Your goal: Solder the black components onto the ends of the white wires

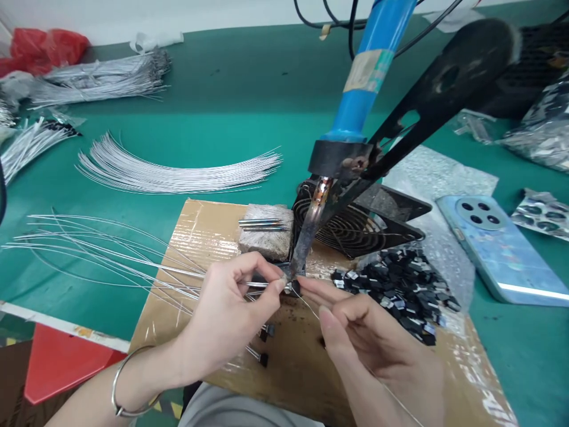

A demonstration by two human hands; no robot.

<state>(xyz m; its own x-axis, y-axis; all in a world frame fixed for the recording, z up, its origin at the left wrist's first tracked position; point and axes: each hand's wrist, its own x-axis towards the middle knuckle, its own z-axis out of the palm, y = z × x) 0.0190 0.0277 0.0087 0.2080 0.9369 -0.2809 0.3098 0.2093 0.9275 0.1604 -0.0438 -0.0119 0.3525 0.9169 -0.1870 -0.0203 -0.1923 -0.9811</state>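
1. Head view: your left hand [229, 311] pinches a silver wire [178, 271] at the soldering iron tip [297, 261].
2. Your right hand [373, 344] pinches a small black component [295, 287] against that tip, with a thin solder strand [311, 308] running beneath it.
3. Both meet over the cardboard sheet [195, 231].

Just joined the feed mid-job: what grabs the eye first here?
The blue-handled soldering iron slants down at centre in a black stand, its tip meeting a small part pinched between the left hand and right hand over the cardboard sheet. A pile of small black components lies right of the hands, and silver wires fan across the green table behind.
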